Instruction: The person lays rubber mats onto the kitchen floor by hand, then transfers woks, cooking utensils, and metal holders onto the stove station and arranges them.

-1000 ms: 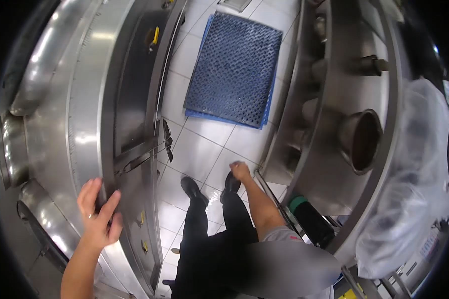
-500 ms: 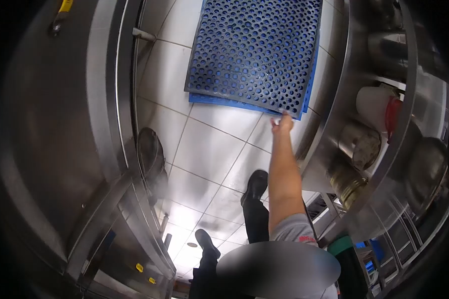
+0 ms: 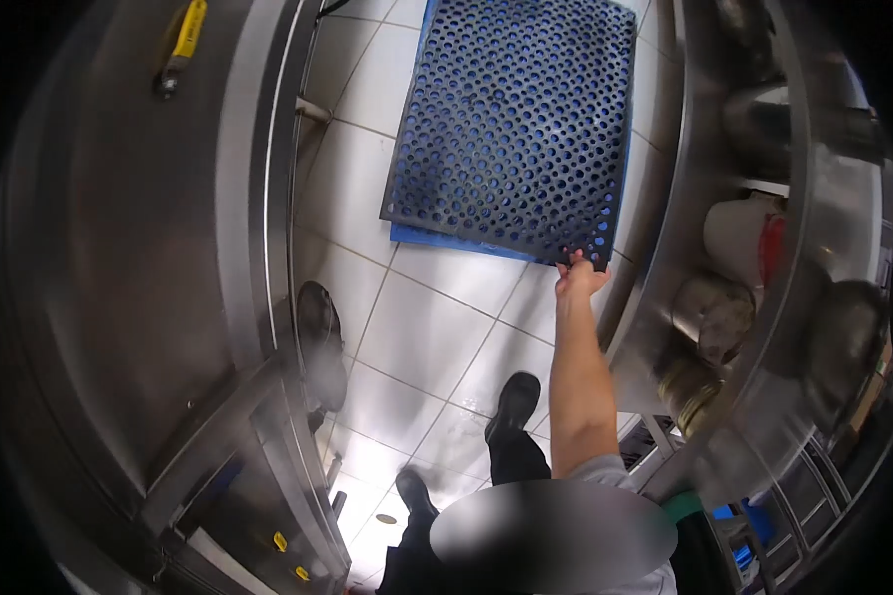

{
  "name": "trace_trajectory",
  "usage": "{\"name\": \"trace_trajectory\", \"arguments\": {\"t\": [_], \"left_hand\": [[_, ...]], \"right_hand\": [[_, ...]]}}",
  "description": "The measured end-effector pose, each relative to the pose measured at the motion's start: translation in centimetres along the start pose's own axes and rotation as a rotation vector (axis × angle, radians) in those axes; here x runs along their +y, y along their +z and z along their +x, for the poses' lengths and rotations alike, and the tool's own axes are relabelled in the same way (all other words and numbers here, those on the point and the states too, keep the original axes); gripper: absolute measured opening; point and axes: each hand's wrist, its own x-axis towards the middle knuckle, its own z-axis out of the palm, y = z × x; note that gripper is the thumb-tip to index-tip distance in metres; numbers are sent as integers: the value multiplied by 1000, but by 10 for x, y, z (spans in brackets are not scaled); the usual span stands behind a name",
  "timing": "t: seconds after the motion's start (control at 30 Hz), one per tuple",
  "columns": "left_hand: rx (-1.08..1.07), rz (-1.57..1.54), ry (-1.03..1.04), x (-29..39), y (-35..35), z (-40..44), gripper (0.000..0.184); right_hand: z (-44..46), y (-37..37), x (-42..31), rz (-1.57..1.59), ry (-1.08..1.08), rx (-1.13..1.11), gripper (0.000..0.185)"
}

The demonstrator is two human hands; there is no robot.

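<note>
A black rubber mat (image 3: 511, 129) full of round holes lies on the tiled floor, over a blue mat (image 3: 446, 241) whose edges show at the left, right and near sides. My right hand (image 3: 581, 276) is closed on the near right corner of the black mat, with fingers at its holes. That corner sits slightly off the blue mat's edge. My left hand is out of the frame.
At the left runs a steel unit (image 3: 129, 248) with a yellow-handled valve (image 3: 184, 45). Steel shelves on the right hold a white container (image 3: 734, 233) and metal pots. My black shoes (image 3: 516, 397) stand on white tiles (image 3: 427, 307).
My right hand has reached down and forward to the black mat and gripped its corner. My left hand has left the steel counter edge and gone out of view. The view has moved closer to the floor.
</note>
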Motion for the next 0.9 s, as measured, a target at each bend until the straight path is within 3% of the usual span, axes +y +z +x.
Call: {"name": "trace_trajectory", "arguments": {"t": [0.07,0.13,0.2,0.23,0.47,0.53,0.67,0.77,0.9], "left_hand": [[-351,18,-151,12,-40,17,37],[-253,-252,-348,13,-40,25,46],[-328,-240,-473,18,-56,-28,47],[-255,-273,-511,29,-59,-38,44],[-14,-382,-432,41,-75,-4,47],[149,-409,-415,54,-79,-17,49],[311,-286,-528,76,-89,-55,55],[296,-417,-621,116,-103,-99,68],[70,-204,-590,204,-120,-181,86]], "right_hand": [[-37,-9,-9,-67,-161,-156,61],[-74,-24,-25,-144,-282,-254,63],[-115,-40,-39,-145,-379,-307,60],[-143,-56,-49,-167,-433,-329,58],[-334,-232,-77,-540,-624,-359,49],[-377,-299,-66,-597,-641,-330,48],[-453,-391,-75,-831,-751,-283,48],[-496,-459,-80,-900,-798,-331,46],[-521,-535,-92,-1086,-751,-381,43]]}}
